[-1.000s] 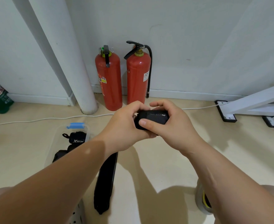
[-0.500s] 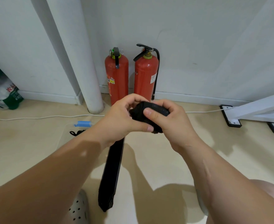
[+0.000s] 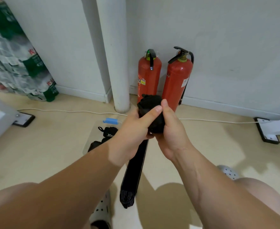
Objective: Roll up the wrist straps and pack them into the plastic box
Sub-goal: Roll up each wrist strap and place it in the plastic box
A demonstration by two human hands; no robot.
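Tipped more upright, wrist strap [image 3: 150, 104] roll in closed grip of left hand [image 3: 129, 134] and right hand [image 3: 172, 134], above beige floor [image 3: 210, 146].

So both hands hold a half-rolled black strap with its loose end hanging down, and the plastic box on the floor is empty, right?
Not quite. The head view shows the plastic box is not empty: black rolled straps lie in it. The rest holds: left hand and right hand hold the half-rolled strap, loose end hanging down.
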